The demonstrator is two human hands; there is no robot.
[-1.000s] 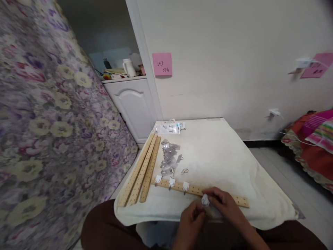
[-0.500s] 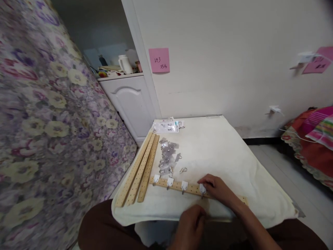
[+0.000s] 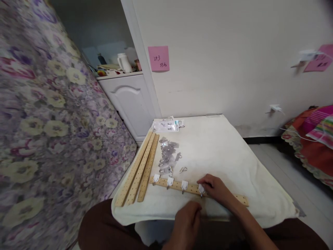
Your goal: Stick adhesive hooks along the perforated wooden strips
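A perforated wooden strip (image 3: 177, 185) lies crosswise near the front of the cloth-covered table (image 3: 221, 149). White adhesive hooks with metal loops sit along it in a row. My right hand (image 3: 213, 188) is closed with its fingertips on the rightmost hook (image 3: 201, 189), covering part of the strip. At the table's front edge my left hand (image 3: 187, 219) is curled, just below that hook and apart from it. Whatever its fingers may hold is hidden. Two loose hooks, one of them a white hook (image 3: 183, 169), lie behind the strip.
Three more perforated strips (image 3: 147, 168) lie lengthwise at the left. Several hooks in clear wrappers (image 3: 166, 152) are heaped beside them. A flat hook package (image 3: 165, 126) lies at the back edge. A floral curtain (image 3: 62, 139) hangs on the left, and a wall (image 3: 208, 69) stands behind.
My left hand has shifted slightly left. The rightmost hook and my right fingertips have moved a touch left along the strip, and more of its right end shows.
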